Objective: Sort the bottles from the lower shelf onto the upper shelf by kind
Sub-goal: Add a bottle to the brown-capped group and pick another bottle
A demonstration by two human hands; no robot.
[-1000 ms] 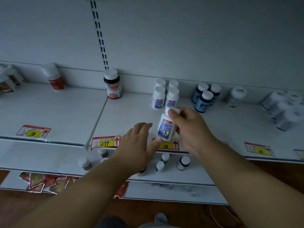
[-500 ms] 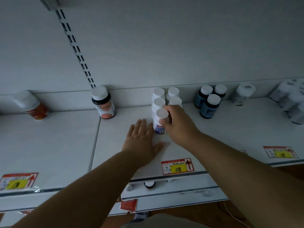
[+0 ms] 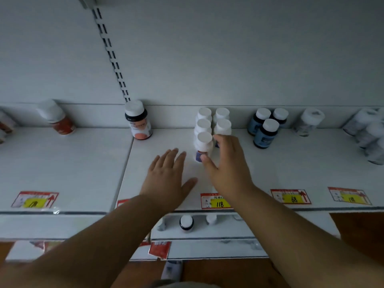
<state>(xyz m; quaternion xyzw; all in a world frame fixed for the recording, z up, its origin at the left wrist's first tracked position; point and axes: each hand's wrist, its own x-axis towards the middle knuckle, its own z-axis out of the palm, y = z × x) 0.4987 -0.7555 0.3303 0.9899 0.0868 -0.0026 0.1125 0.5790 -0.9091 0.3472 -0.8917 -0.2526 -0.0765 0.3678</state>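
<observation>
Head view: small white-capped, blue-labelled plastic bottle (image 3: 203,146) stands on the white upper shelf (image 3: 291,163), front of its matching cluster (image 3: 214,121). Right hand (image 3: 227,163) loosely cups it, fingers uncurled; left hand (image 3: 168,173) lies flat beside. A careless brush could topple the row.

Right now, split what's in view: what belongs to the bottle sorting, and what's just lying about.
Job:
- white bottle just set down, right hand open beside it
- white bottle group
- blue bottles
- black-banded bottle on lower shelf
- upper shelf

Lying about:
- price tags
- red packet
</observation>
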